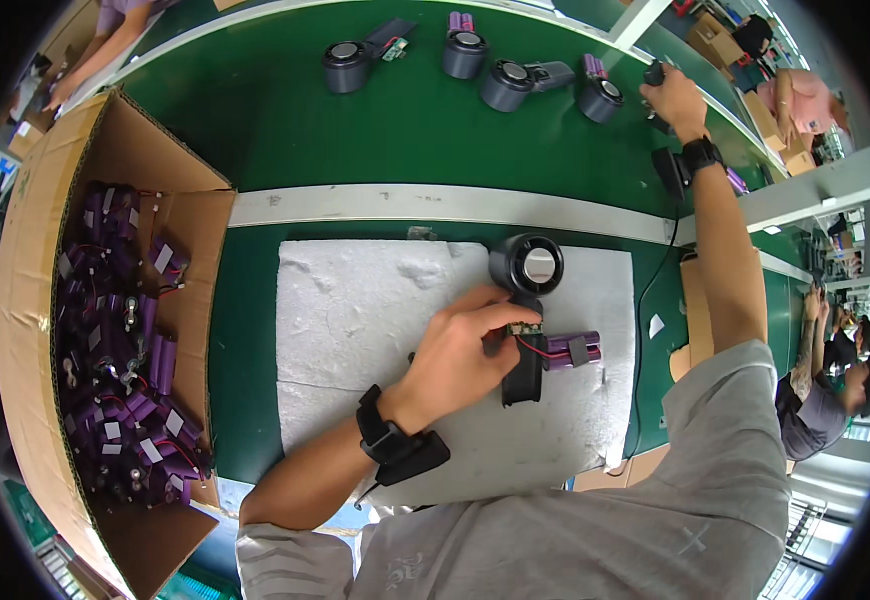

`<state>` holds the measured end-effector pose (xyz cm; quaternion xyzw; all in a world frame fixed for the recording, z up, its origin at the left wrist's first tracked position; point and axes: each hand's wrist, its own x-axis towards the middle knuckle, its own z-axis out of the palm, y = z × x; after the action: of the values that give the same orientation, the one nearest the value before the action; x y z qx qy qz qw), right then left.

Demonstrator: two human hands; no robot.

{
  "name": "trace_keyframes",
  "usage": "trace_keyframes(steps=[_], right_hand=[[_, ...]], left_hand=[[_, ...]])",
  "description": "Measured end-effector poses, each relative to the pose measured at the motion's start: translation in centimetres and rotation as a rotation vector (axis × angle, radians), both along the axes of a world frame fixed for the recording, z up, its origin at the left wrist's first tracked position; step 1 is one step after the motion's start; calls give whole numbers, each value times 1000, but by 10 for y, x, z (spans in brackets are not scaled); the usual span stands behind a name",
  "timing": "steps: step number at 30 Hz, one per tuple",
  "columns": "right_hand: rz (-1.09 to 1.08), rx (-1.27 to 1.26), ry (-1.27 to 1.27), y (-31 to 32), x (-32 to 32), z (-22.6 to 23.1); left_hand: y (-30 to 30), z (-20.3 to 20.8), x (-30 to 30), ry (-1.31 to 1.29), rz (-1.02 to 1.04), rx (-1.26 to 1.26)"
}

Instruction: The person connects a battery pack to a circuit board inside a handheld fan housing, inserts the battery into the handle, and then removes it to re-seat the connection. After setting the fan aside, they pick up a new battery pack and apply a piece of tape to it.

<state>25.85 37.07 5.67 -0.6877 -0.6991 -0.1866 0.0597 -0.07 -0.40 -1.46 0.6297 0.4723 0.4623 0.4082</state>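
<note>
My left hand [460,345] is closed in a pinch at a small circuit board [525,328] over a dark grey handheld device, on a white foam pad [375,300]. The device's round head [527,265], with a silver disc in its centre, points away from me, and its black handle shell [522,380] lies towards me. A purple two-cell battery pack [585,350] with red wires rests just right of the handle. At the far right of the green table, my right hand [677,100] is stretched out and closed around a dark part [655,72], whose kind I cannot make out.
An open cardboard box [220,230] of wired purple battery packs [140,400] stands left. Several dark round-headed devices [465,55] line the table's far part, beyond a white rail [355,203]. A black cable [645,300] runs along the pad's right. Other people are nearby.
</note>
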Motion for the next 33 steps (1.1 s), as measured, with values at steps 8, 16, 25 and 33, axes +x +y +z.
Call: trace_keyframes(steps=[8, 16, 25, 33], right_hand=[[378, 0, 651, -198, 3, 29], [359, 39, 471, -315, 57, -2], [230, -381, 368, -315, 30, 28], [880, -643, 417, -167, -149, 37]], left_hand=[[1, 5, -1, -25, -39, -20], [-1, -3, -2, -21, -4, -2], [3, -9, 4, -12, 35, 96], [1, -10, 0, -9, 29, 101]])
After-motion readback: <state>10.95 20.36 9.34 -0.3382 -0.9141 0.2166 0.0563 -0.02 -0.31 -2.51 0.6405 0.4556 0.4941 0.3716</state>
